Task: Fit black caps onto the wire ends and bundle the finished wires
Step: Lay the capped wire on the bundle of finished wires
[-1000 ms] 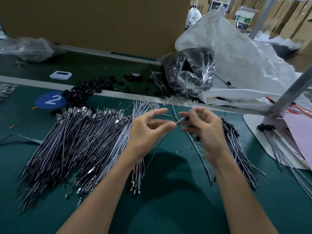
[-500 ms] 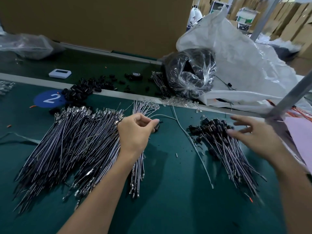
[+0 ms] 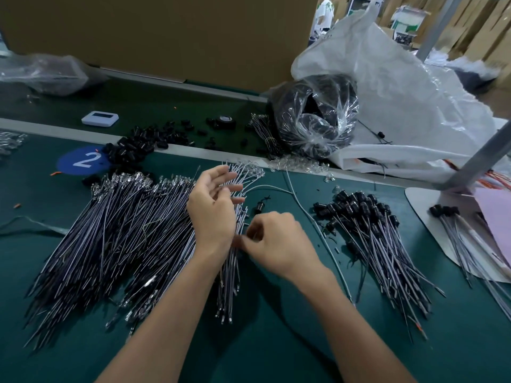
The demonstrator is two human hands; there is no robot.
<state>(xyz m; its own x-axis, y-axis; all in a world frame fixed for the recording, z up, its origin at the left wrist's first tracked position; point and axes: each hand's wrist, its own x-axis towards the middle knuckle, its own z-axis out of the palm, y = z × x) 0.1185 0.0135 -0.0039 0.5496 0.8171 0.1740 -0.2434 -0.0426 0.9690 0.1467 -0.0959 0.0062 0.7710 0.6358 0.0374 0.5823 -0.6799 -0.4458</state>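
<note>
The green table (image 3: 276,341) filled the view, with a white bag (image 3: 414,87) slumped at two o'clock. The biggest heap, the bare wires (image 3: 116,239), fanned out at nine o'clock. A smaller heap of capped wires (image 3: 373,233) lay at three o'clock, well apart from it. Loose black caps (image 3: 132,147) were piled at eleven o'clock. The left hand (image 3: 214,211) hung over the bare wires' inner edge, fingers straight and spread, holding nothing. The right hand (image 3: 279,241), just beside it, had curled fingers, but blur hid whether they pinched anything. A single cap (image 3: 259,207) lay at its twelve o'clock.
</note>
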